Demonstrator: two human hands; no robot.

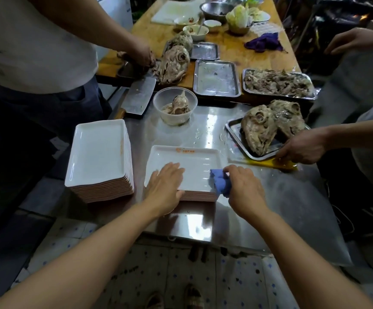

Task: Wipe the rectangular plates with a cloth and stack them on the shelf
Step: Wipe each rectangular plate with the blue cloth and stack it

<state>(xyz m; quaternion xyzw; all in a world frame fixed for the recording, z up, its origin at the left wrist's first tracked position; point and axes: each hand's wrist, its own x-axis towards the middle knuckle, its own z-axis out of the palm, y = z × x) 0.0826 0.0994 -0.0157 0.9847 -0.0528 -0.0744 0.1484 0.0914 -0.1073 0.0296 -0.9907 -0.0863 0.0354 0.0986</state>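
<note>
Standing across the near part of the steel table [292, 197], two piles of white rectangular plates take most of the working space. The taller pile [98, 157] is at the left edge of the table, its long axis running away from the person. The lower pile [190, 166] is just beside it toward the middle, directly in front of both hands, and its top plate shows a small orange mark near the far rim. Which pile is already wiped I cannot tell, and no shelf is visible.

The top plate of the lower pile is the thing for the coming move. It seems slightly longer from left to right, so a wiping stroke would probably travel along this direction, from the right side toward the left. The right hand [245, 188] is nearer to the unwiped-looking right part; it is closed around a bunched blue cloth [220, 181], which touches the plate at its near right corner. The left hand [165, 186] lies flat with straight fingers on the near left part of the same plate, pressing it, with the thumb over the near edge. Both forearms come in from the near edge of the table, angled toward each other.

Beyond, a clear bowl [175, 105] stands toward the far edge, and another person's hand [301, 148] holds a metal tray [243, 148] at the right.
</note>
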